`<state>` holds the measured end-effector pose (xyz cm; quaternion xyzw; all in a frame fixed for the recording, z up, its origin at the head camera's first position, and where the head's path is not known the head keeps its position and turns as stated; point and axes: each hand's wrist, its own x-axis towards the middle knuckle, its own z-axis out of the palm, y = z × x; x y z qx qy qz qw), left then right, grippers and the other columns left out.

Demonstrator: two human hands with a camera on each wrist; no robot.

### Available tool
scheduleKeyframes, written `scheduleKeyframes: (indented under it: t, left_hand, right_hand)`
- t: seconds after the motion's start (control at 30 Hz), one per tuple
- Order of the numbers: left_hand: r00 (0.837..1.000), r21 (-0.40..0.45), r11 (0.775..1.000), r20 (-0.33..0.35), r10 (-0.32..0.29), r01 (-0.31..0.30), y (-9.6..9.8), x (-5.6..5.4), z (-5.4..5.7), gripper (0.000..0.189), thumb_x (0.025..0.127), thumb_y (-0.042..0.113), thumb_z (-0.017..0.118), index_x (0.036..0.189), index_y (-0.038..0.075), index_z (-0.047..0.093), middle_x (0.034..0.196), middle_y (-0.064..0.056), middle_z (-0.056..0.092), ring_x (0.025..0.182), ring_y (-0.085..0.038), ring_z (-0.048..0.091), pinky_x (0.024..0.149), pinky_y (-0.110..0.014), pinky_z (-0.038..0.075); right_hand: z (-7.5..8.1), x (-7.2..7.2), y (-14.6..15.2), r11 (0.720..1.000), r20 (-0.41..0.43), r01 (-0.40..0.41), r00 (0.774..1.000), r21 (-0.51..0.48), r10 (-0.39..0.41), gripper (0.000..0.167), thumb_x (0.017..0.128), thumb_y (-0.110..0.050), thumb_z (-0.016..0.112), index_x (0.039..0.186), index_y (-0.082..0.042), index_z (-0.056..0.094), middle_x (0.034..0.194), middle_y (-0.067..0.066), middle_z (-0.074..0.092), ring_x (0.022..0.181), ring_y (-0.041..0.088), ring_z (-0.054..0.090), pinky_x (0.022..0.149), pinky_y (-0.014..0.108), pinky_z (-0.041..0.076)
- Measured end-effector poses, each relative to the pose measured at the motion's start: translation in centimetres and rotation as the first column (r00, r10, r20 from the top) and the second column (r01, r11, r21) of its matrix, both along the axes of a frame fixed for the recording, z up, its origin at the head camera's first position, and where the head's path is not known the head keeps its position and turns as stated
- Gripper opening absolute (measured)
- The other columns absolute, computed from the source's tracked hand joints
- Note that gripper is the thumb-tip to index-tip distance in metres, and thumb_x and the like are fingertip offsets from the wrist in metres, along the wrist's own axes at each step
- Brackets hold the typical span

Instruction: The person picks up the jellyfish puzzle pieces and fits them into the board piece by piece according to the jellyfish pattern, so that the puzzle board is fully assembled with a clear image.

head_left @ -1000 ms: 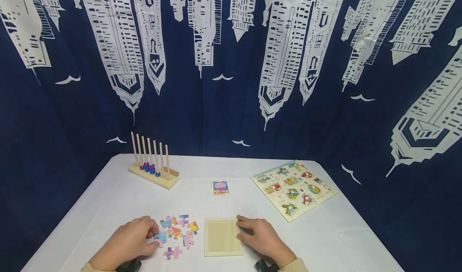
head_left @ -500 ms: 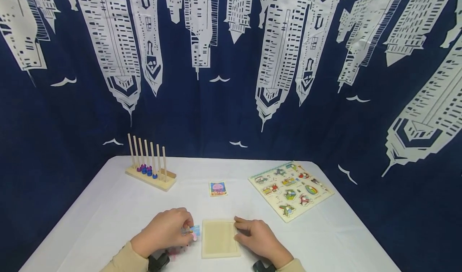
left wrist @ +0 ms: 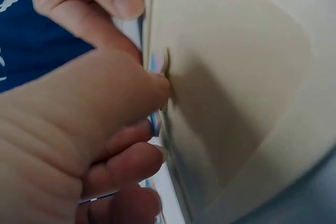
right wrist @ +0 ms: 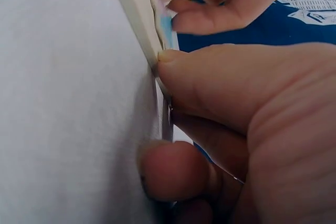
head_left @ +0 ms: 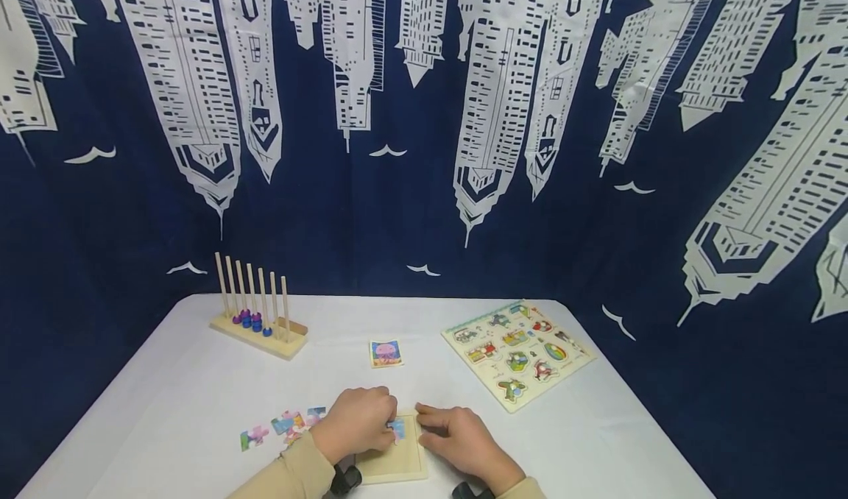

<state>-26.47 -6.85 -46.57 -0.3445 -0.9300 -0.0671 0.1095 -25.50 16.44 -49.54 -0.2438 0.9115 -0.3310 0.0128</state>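
My left hand [head_left: 358, 419] pinches a blue and pink jigsaw piece [head_left: 397, 429] over the far part of a shallow wooden puzzle tray [head_left: 400, 464]. In the right wrist view, the piece [right wrist: 167, 24] stands at the tray's edge beneath the left fingertips. Whether it lies flat in the tray, I cannot tell. My right hand [head_left: 464, 440] rests against the tray's right side, thumb on the edge and index finger near the far corner. Several loose jigsaw pieces [head_left: 288, 423] lie left of the tray, partly hidden by the left arm.
A small picture card [head_left: 386, 352] lies beyond the tray. Back left stands a wooden bead counter [head_left: 258, 336] with tall pegs and purple and blue beads. A picture board puzzle [head_left: 517, 361] lies at the right. A dark blue curtain hangs behind the white table.
My left hand took a piece from the loose pile at the left and carried it right, over the tray. The right hand stays at the tray's side. The head view has shifted slightly.
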Motion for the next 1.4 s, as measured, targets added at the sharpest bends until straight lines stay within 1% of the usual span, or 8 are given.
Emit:
scheduleKeyframes:
  t: [0.27, 0.63, 0.8, 1.0, 1.1, 1.17, 1.3, 1.4]
  left_hand:
    - [0.999, 0.001, 0.999, -0.029, -0.035, 0.035, 1.4, -0.4, -0.6, 0.008, 0.085, 0.027, 0.083, 0.084, 0.02, 0.078, 0.071, 0.012, 0.051, 0.055, 0.0, 0.04, 0.05, -0.017, 0.039]
    - [0.999, 0.07, 0.996, 0.017, 0.045, -0.046, 1.5, -0.7, -0.7, 0.029, 0.082, 0.033, 0.086, 0.072, 0.023, 0.062, 0.068, 0.014, 0.049, 0.054, -0.001, 0.041, 0.049, -0.021, 0.037]
    - [0.998, 0.072, 0.996, 0.028, 0.048, -0.05, 1.5, -0.5, -0.8, 0.023, 0.084, 0.03, 0.084, 0.071, 0.023, 0.067, 0.068, 0.013, 0.052, 0.054, -0.001, 0.041, 0.048, -0.021, 0.037]
    - [0.99, 0.17, 0.983, 0.134, 0.042, -0.064, -0.1, -0.2, -0.1, 0.009, 0.089, 0.033, 0.08, 0.085, 0.027, 0.075, 0.079, 0.018, 0.061, 0.065, 0.001, 0.05, 0.056, -0.025, 0.043]
    - [0.973, 0.296, 0.938, 0.19, 0.127, -0.18, -2.8, 0.1, 1.0, 0.006, 0.092, 0.034, 0.077, 0.092, 0.028, 0.076, 0.086, 0.019, 0.065, 0.071, 0.0, 0.055, 0.063, -0.027, 0.046]
    - [0.949, 0.383, 0.874, 0.214, 0.232, -0.3, -5.0, 0.6, 1.8, 0.005, 0.092, 0.032, 0.077, 0.094, 0.027, 0.076, 0.089, 0.017, 0.067, 0.069, -0.002, 0.055, 0.063, -0.027, 0.046]
    - [0.876, 0.509, 0.712, 0.284, 0.391, -0.483, -9.0, 2.2, 2.7, 0.007, 0.093, 0.028, 0.076, 0.096, 0.021, 0.075, 0.09, 0.01, 0.07, 0.06, -0.007, 0.05, 0.058, -0.026, 0.041]
    - [0.842, 0.536, 0.65, 0.354, 0.407, -0.539, -10.6, 3.4, 2.2, 0.008, 0.093, 0.026, 0.076, 0.096, 0.018, 0.076, 0.087, 0.007, 0.069, 0.059, -0.009, 0.05, 0.057, -0.027, 0.04]
  right_hand:
    - [0.1, 0.0, 0.3, 1.0, -0.011, -0.01, 1.0, -0.003, 0.01, 0.036, 0.092, -0.027, 0.076, 0.125, -0.012, 0.074, 0.138, -0.005, 0.066, 0.129, 0.026, 0.063, 0.106, 0.047, 0.049]
    - [0.0, -0.2, -0.1, 1.0, -0.006, -0.006, 1.0, -0.006, 0.006, 0.033, 0.092, -0.026, 0.076, 0.122, -0.013, 0.076, 0.135, -0.005, 0.068, 0.129, 0.024, 0.063, 0.106, 0.046, 0.049]
    - [0.0, -0.1, -0.2, 1.0, 0.005, 0.003, 1.0, -0.008, -0.003, 0.033, 0.092, -0.027, 0.076, 0.122, -0.014, 0.076, 0.135, -0.006, 0.068, 0.129, 0.024, 0.062, 0.107, 0.046, 0.048]
    - [0.0, -0.1, -0.3, 1.0, -0.011, 0.013, 1.0, 0.016, -0.013, 0.033, 0.092, -0.027, 0.076, 0.123, -0.014, 0.076, 0.136, -0.007, 0.067, 0.128, 0.026, 0.063, 0.106, 0.048, 0.049]
    - [0.1, -0.1, -0.4, 1.0, -0.002, 0.016, 1.0, 0.004, -0.016, 0.034, 0.092, -0.026, 0.076, 0.123, -0.013, 0.075, 0.137, -0.005, 0.067, 0.129, 0.028, 0.063, 0.107, 0.05, 0.048]
    - [0.2, -0.2, -0.6, 1.0, 0.011, 0.019, 1.0, -0.005, -0.019, 0.033, 0.092, -0.026, 0.076, 0.123, -0.012, 0.075, 0.138, -0.004, 0.067, 0.13, 0.029, 0.062, 0.108, 0.051, 0.047]
    - [0.2, -0.2, -0.6, 1.0, 0.036, 0.02, 0.999, -0.013, -0.02, 0.034, 0.093, -0.025, 0.076, 0.123, -0.01, 0.075, 0.139, -0.002, 0.066, 0.132, 0.03, 0.061, 0.109, 0.052, 0.046]
    - [0.2, -0.2, -0.5, 1.0, 0.04, 0.017, 0.999, -0.009, -0.017, 0.034, 0.093, -0.024, 0.076, 0.123, -0.009, 0.075, 0.139, -0.001, 0.066, 0.132, 0.031, 0.06, 0.109, 0.053, 0.045]
